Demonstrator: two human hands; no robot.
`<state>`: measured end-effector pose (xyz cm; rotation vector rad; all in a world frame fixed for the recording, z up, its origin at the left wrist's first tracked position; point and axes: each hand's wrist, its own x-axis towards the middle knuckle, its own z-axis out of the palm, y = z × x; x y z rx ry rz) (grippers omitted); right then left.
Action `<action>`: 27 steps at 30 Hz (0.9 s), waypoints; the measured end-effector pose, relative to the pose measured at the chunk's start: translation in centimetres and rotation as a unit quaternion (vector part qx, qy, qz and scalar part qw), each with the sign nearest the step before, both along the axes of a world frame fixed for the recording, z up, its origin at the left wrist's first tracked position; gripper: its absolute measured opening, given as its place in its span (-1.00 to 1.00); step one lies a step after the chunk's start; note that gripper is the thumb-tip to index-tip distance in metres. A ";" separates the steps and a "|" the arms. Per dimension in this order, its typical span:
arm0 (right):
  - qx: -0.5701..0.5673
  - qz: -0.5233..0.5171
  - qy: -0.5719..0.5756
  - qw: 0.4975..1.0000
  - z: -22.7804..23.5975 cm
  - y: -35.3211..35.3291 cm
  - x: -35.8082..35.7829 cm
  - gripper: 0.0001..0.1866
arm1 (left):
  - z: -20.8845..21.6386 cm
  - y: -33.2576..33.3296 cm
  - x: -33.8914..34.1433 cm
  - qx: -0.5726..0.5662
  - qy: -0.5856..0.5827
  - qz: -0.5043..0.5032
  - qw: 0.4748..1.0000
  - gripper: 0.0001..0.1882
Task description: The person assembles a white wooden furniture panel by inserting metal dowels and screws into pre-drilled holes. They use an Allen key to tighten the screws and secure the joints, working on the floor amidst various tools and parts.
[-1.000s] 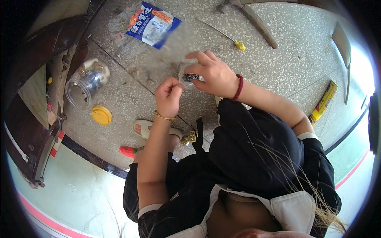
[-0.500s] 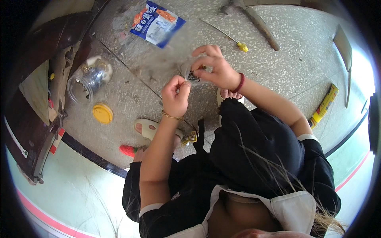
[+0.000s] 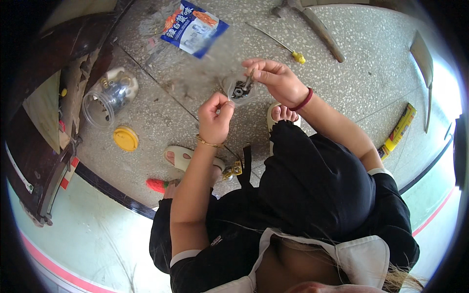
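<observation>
My left hand (image 3: 215, 117) is closed, its thumb and finger pinching the rim of a small clear plastic bag (image 3: 251, 98). Dark metal hardware lies inside the bag, with a hex nut (image 3: 238, 92) showing among it. At the bag's far right side, my right hand (image 3: 279, 84) pinches a small greyish metal piece (image 3: 250, 78); its exact kind is too small to make out. Both hands are above the speckled floor, in front of my knees.
Left of me a clear plastic jar (image 3: 110, 95) lies on its side with small parts inside, near a yellow lid (image 3: 126, 138). Farther off are a blue food packet (image 3: 195, 29), a yellow-handled screwdriver (image 3: 286, 48) and a hammer (image 3: 320, 33). A yellow box (image 3: 398, 132) lies right.
My right hand has drawn back to the right out of the bag, bringing up a small metal piece. The bag's contents now show more openly. My left hand has barely moved.
</observation>
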<state>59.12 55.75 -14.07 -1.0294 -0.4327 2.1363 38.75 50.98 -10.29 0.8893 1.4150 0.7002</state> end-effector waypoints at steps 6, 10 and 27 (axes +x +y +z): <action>0.135 0.079 -0.085 0.984 1.1 -0.2 0.5 -0.88 | 0.3 -0.2 -0.5 0.002 0.012 -0.015 1.000 -0.84; 0.330 0.141 -0.267 0.894 1.2 -0.2 0.4 -0.89 | 0.4 -0.3 -0.5 0.003 0.012 -0.008 1.000 -0.84; 0.376 0.223 -0.346 0.830 1.6 0.9 1.1 -0.72 | 0.6 0.7 1.4 0.010 0.041 -0.029 0.999 -0.87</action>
